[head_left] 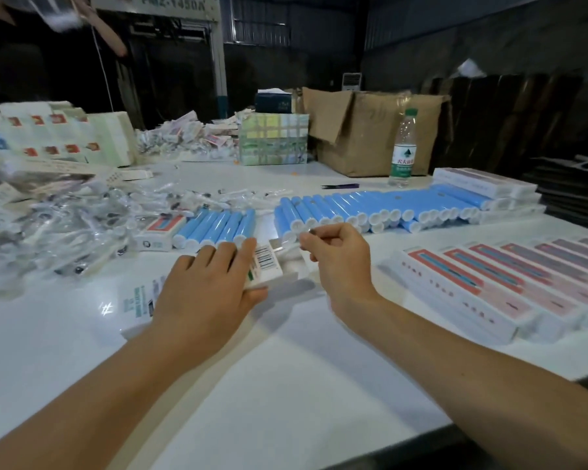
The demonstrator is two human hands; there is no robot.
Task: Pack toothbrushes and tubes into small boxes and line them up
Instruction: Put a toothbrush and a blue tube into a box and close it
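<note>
My left hand (207, 283) grips a small white box (265, 264) with a barcode, lying on the white table (286, 385). My right hand (336, 256) pinches a wrapped toothbrush (291, 242) whose end is at the box's open mouth. Behind my hands lie blue tubes with white caps, a short row (218, 227) and a long row (370, 206). At the right, packed boxes (489, 283) with red fronts lie side by side in a line. A heap of clear-wrapped toothbrushes (65, 225) covers the left.
A water bottle (403, 150) stands at the back near an open cardboard carton (370, 130). Small scissors (340, 186) lie by it. Stacks of flat white cartons (65, 134) sit at the back left, stacked boxes (486, 188) at the back right. Another person's hand (109, 32) is at upper left.
</note>
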